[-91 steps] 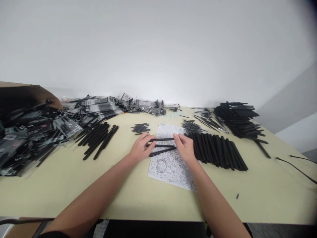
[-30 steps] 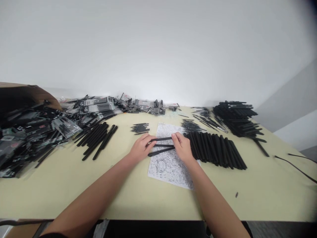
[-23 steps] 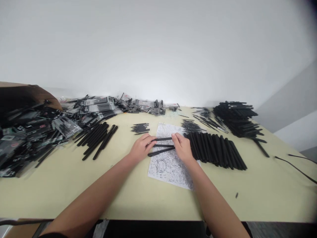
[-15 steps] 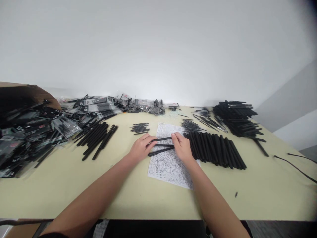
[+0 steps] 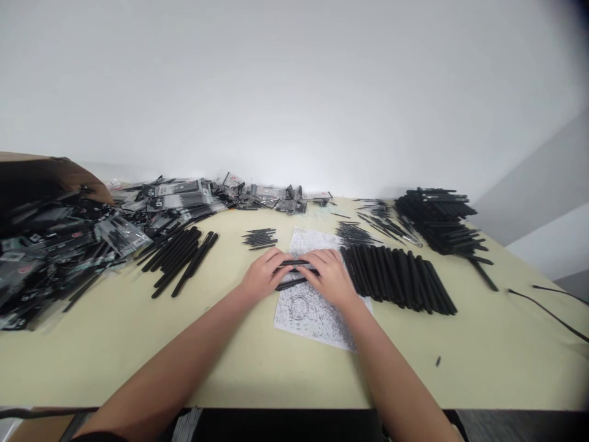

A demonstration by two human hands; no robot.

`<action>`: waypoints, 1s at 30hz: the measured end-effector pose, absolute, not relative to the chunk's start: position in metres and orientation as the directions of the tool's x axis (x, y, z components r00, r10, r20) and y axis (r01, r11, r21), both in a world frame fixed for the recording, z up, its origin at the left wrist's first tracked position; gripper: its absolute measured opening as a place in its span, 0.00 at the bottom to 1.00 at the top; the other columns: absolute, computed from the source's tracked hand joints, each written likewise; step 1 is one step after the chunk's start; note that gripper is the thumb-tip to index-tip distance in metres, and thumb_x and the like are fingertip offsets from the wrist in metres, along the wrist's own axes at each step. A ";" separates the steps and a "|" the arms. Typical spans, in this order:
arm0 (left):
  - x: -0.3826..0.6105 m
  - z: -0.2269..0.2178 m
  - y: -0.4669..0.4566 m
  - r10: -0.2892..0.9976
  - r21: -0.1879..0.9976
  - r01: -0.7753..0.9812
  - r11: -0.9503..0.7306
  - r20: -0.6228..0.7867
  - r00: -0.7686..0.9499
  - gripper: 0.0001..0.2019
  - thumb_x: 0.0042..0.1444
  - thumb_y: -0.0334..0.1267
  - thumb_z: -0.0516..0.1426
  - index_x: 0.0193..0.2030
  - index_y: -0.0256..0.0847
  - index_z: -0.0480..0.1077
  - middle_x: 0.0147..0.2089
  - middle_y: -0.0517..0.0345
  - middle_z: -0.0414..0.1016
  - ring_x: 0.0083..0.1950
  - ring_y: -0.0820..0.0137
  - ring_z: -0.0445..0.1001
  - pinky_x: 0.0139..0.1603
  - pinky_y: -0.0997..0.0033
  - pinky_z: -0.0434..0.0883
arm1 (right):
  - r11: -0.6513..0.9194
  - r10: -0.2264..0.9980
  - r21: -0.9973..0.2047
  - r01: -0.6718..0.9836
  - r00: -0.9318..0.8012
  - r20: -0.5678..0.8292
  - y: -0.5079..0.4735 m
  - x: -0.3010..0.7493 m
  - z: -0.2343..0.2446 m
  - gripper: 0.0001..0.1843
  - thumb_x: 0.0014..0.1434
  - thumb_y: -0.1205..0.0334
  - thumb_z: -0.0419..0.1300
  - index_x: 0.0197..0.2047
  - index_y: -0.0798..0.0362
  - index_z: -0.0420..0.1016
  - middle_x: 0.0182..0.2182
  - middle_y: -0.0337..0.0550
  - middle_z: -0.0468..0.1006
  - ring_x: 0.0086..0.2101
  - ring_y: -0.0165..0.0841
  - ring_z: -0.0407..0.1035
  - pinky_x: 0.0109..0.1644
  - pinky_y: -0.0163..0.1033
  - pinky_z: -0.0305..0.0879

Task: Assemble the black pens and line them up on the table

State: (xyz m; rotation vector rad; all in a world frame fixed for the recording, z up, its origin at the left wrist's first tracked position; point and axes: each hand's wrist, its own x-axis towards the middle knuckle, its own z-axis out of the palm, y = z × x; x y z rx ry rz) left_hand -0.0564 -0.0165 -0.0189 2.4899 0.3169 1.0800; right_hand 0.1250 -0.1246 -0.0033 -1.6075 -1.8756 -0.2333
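Observation:
Above a scribbled sheet of paper [image 5: 317,316], my left hand [image 5: 261,276] is closed on the left end of a slim black pen [image 5: 294,263]. My right hand [image 5: 332,277] grips the same pen from the other side, its fingers bent over it and hiding its right end. Just below, more black pens [image 5: 291,284] lie between the two hands, partly covered by the fingers. Immediately right of my right hand is a neat row of black pens [image 5: 400,279]. A small group of thin refill-like sticks [image 5: 260,238] lies beyond my left hand.
Loose black pens [image 5: 184,261] lie left of centre. Clear packets [image 5: 179,196] heap up along the back left by a cardboard box [image 5: 59,172]. At the back right are thin dark sticks [image 5: 356,233] and a stack of black pens [image 5: 435,215]. A cable [image 5: 547,310] crosses the right side.
My right hand has slid left along the pen, closer to my left hand, and its fingers now curl over it. My left hand has stayed nearly in place.

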 end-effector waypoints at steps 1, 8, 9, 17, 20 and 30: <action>-0.057 -0.019 -0.017 0.354 0.448 0.040 -0.893 0.646 0.677 0.11 0.67 0.39 0.52 0.51 0.40 0.70 0.43 0.52 0.73 0.45 0.68 0.74 0.45 0.68 0.75 | 0.222 0.820 -0.237 0.946 -0.050 0.569 -0.125 0.125 -0.003 0.10 0.67 0.56 0.57 0.43 0.50 0.76 0.40 0.44 0.81 0.42 0.38 0.71 0.53 0.46 0.54; -0.056 -0.023 -0.018 0.461 0.449 0.171 -0.877 0.687 0.561 0.22 0.63 0.41 0.56 0.62 0.42 0.58 0.58 0.44 0.64 0.39 0.72 0.72 0.40 0.69 0.75 | -0.087 0.839 -0.156 0.984 0.157 0.521 -0.127 0.127 0.003 0.11 0.66 0.56 0.58 0.41 0.50 0.80 0.37 0.44 0.77 0.39 0.36 0.68 0.47 0.43 0.52; -0.056 -0.023 -0.017 0.479 0.451 0.191 -0.872 0.702 0.527 0.24 0.62 0.40 0.57 0.63 0.42 0.57 0.59 0.43 0.62 0.39 0.72 0.71 0.40 0.68 0.75 | -0.162 0.837 -0.168 0.972 0.226 0.499 -0.127 0.128 0.005 0.12 0.66 0.56 0.57 0.40 0.51 0.80 0.37 0.44 0.77 0.39 0.36 0.68 0.46 0.42 0.52; -0.056 -0.015 -0.017 0.381 0.439 0.094 -0.894 0.631 0.676 0.10 0.61 0.41 0.57 0.46 0.41 0.70 0.47 0.48 0.69 0.48 0.64 0.72 0.49 0.63 0.73 | -0.655 0.648 -0.219 0.723 0.687 0.330 -0.137 0.151 0.023 0.16 0.68 0.56 0.50 0.46 0.54 0.76 0.43 0.49 0.78 0.42 0.40 0.72 0.44 0.44 0.53; -0.056 -0.014 -0.016 0.309 0.418 0.059 -0.907 0.564 0.766 0.12 0.59 0.46 0.59 0.43 0.39 0.72 0.47 0.47 0.69 0.45 0.64 0.73 0.49 0.61 0.73 | -0.758 0.565 -0.202 0.620 0.779 0.270 -0.142 0.159 0.029 0.17 0.67 0.58 0.48 0.48 0.56 0.74 0.43 0.53 0.79 0.42 0.44 0.74 0.44 0.46 0.55; -0.056 -0.016 -0.015 0.367 0.404 0.205 -0.892 0.380 0.849 0.11 0.57 0.44 0.58 0.42 0.41 0.74 0.51 0.47 0.69 0.49 0.60 0.73 0.54 0.55 0.68 | -0.890 0.398 -0.185 0.417 0.908 0.130 -0.153 0.173 0.037 0.21 0.63 0.61 0.48 0.50 0.67 0.72 0.44 0.64 0.79 0.46 0.51 0.74 0.51 0.54 0.59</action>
